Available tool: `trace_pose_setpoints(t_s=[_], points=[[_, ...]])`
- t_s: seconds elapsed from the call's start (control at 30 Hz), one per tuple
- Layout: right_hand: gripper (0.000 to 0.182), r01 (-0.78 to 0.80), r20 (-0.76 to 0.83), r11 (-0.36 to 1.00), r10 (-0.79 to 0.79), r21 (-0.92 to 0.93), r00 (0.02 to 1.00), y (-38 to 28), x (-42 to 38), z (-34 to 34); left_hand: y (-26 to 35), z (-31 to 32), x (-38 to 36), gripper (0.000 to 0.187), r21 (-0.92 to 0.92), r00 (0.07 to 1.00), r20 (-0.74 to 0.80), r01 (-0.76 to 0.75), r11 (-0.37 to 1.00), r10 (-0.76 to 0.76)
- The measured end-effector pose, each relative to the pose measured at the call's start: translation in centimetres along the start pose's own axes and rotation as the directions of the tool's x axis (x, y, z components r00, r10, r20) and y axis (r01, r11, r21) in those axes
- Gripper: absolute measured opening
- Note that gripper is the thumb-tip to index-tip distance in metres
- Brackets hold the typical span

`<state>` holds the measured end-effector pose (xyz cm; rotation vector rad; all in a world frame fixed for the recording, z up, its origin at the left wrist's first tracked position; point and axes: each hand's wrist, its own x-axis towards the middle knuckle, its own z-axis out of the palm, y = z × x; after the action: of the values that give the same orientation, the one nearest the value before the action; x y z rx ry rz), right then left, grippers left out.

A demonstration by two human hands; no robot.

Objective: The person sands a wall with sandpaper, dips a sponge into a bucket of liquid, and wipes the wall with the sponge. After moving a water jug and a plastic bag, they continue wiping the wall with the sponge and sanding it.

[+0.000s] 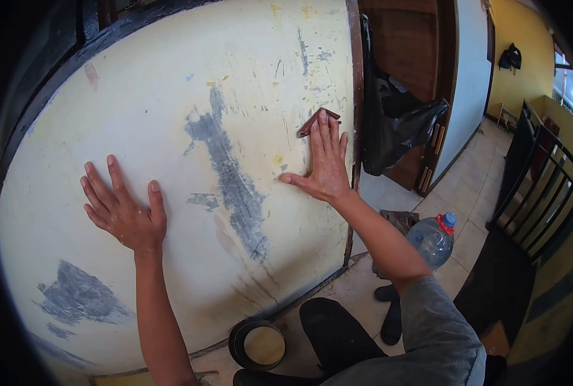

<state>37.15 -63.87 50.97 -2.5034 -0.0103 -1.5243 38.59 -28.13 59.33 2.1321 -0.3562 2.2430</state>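
My left hand [124,212] lies flat on the cream wall [170,148], fingers spread and nothing in it. To its right, my right hand [328,164] presses a folded piece of dark red-brown sandpaper [308,126] to the wall under its outstretched fingertips; the thumb stands apart and touches no sandpaper. Pale dust specks both hands. Between them runs a long bare grey patch [228,174] where the paint is gone. Another grey patch [80,296] shows low on the left. Scratches and small chips mark the wall around the sandpaper.
A round black bucket [237,344] with pale contents sits at the wall's foot. By my right arm stand a large clear water bottle [431,241] and dark slippers [391,321]. A black plastic bag [396,122] hangs at the doorway; a dark railing [544,180] lies further right.
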Motion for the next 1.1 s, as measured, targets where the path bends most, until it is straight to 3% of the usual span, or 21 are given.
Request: trace_pose_setpoints(t_s=[0.13, 0.2, 0.33, 0.43, 0.53, 0.6, 0.73, 0.87, 0.9, 0.97, 1.0, 1.07, 1.1], points=[[0.131, 0.055, -0.019, 0.998, -0.055, -0.027, 0.998, 0.6, 5.9, -2.8, 0.2, 0.2, 0.1, 0.07, 0.001, 1.0, -0.001, 0.005, 1.0, -0.005], [0.129, 0.036, -0.13, 0.999, -0.033, 0.021, 0.991, 0.6, 8.5, -3.3, 0.1, 0.1, 0.1, 0.07, -0.01, 1.0, -0.004, 0.005, 1.0, -0.005], [0.131, -0.003, -0.074, 0.997, 0.009, 0.081, 0.997, -0.2, 2.7, -0.9, 0.1, 0.2, 0.2, 0.07, -0.006, 1.0, -0.003, 0.006, 1.0, -0.006], [0.13, 0.077, -0.007, 0.997, -0.077, -0.002, 0.997, 1.7, -2.6, 2.3, -0.1, 0.0, 0.0, 0.069, 0.01, 1.0, -0.009, 0.009, 1.0, -0.009], [0.125, -0.001, -0.065, 1.0, 0.001, -0.004, 0.998, 2.0, 4.2, -0.8, 0.1, 0.1, 0.1, 0.069, 0.012, 1.0, -0.016, 0.014, 1.0, -0.014], [0.118, -0.117, -0.196, 0.984, 0.141, 0.133, 0.97, 0.4, 12.3, -4.2, 0.1, -0.1, 0.1, 0.069, 0.007, 1.0, 0.002, 0.017, 1.0, -0.017], [0.12, -0.115, -0.375, 0.977, 0.175, 0.177, 0.91, -3.0, 18.1, -5.0, 0.2, -0.2, 0.0, 0.069, 0.01, 1.0, -0.002, 0.017, 1.0, -0.017], [0.125, 0.09, -0.262, 0.996, -0.088, -0.005, 0.961, -4.1, 8.8, -1.2, 0.2, 0.0, 0.2, 0.068, 0.021, 1.0, 0.003, 0.02, 1.0, -0.02], [0.125, 0.082, -0.259, 0.997, -0.08, -0.002, 0.963, -2.7, 8.0, -0.8, 0.1, -0.1, 0.0, 0.068, 0.021, 1.0, 0.011, 0.015, 1.0, -0.016], [0.116, 0.302, -0.096, 0.93, -0.327, -0.21, 0.94, 0.9, 7.4, -1.7, 0.2, -0.2, -0.1, 0.068, 0.02, 1.0, 0.011, 0.011, 1.0, -0.011], [0.11, 0.314, -0.13, 0.938, -0.333, -0.149, 0.934, 1.9, 8.8, -3.1, 0.2, -0.1, 0.1, 0.068, 0.022, 1.0, 0.009, 0.016, 1.0, -0.017], [0.108, 0.126, -0.237, 0.991, -0.134, -0.047, 0.962, 2.4, 13.3, -4.9, 0.2, -0.1, 0.3, 0.069, 0.032, 1.0, -0.001, 0.018, 0.999, -0.018], [0.108, 0.133, -0.232, 0.99, -0.139, -0.044, 0.963, 1.6, 14.9, -5.0, 0.2, -0.2, 0.1, 0.07, 0.031, 1.0, 0.011, 0.013, 0.999, -0.013]])
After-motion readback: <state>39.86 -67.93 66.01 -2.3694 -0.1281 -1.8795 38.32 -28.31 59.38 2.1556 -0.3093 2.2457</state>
